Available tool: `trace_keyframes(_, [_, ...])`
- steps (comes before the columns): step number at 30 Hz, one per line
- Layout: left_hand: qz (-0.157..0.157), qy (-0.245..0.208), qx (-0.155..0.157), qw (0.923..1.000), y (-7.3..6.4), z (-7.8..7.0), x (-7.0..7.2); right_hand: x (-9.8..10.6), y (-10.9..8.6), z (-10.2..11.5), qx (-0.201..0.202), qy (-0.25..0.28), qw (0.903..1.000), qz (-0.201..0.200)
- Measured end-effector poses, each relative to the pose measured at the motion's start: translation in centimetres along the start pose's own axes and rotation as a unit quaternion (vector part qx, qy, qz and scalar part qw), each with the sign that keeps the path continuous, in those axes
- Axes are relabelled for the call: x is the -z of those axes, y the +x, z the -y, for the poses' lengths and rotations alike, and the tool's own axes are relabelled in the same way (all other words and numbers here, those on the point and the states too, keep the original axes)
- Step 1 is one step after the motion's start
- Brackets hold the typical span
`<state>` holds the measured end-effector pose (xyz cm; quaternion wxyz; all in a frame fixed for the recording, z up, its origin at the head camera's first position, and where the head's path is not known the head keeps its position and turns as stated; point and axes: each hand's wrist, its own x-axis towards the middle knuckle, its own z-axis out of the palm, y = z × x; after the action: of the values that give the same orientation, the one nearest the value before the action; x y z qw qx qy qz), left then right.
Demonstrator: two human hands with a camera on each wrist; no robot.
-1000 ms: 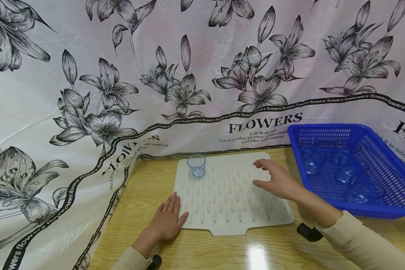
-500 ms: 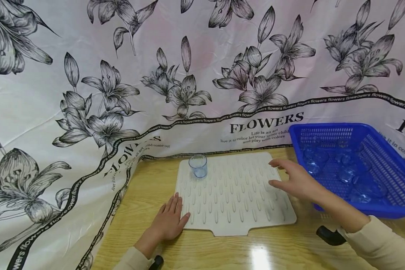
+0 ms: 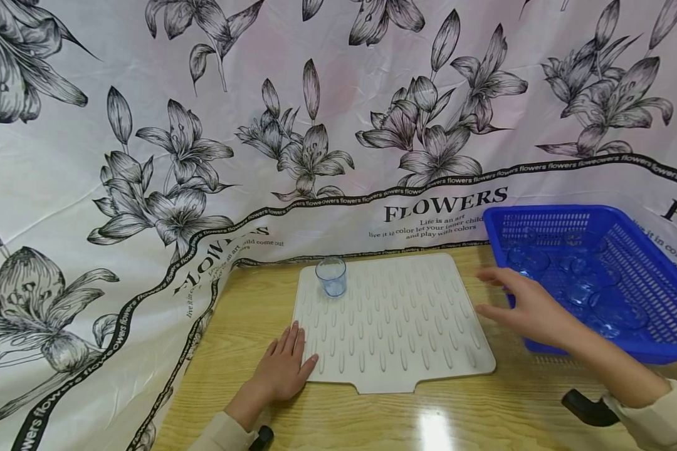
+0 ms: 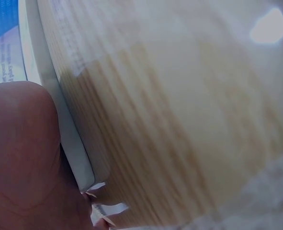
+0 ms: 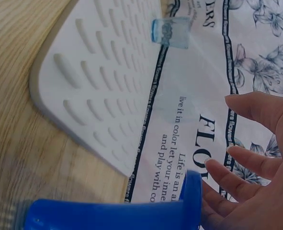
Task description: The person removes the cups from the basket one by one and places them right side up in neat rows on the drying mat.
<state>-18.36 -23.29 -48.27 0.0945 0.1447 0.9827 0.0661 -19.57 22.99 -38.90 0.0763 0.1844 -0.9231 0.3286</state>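
A clear bluish glass (image 3: 331, 279) stands upright at the back left of a white ridged drying mat (image 3: 395, 326). Flat on the wooden table, my left hand (image 3: 282, 366) has its fingertips at the mat's left edge. My right hand (image 3: 527, 307) hovers at the near left side of a blue plastic basket (image 3: 615, 351), thumb and fingers spread apart with nothing between them. Several clear glasses (image 3: 583, 282) lie inside the basket, partly hidden by my right hand and forearm. In the right wrist view the fingers (image 5: 237, 182) reach just past the basket rim (image 5: 107, 215).
A flower-printed cloth (image 3: 316, 156) hangs behind and to the left of the wooden table (image 3: 248, 300). The basket wall rises on the right, close to the mat's right edge. Black straps (image 3: 589, 407) show near both wrists.
My right hand has moved right, from over the mat to the basket's left side, fingers still spread. My left hand and the glass on the mat stay put.
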Motion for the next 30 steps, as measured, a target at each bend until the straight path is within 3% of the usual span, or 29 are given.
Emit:
trace_keyframes(14, [0.004,-0.003,0.005,1.0,0.1,0.0,-0.1,2.3,-1.9,-2.2,-0.022,-0.001,0.9997,0.013])
trace_keyframes(23, [0.003,-0.006,0.002,1.0,0.2,0.1,-0.3,4.3,-3.0,-4.7,-0.031,-0.015,0.9992,-0.02])
trace_keyframes(30, [-0.001,0.015,0.002,0.9999,0.7,1.1,-1.4,5.6,-3.4,-7.1,-0.063,-0.05,0.9956,-0.049])
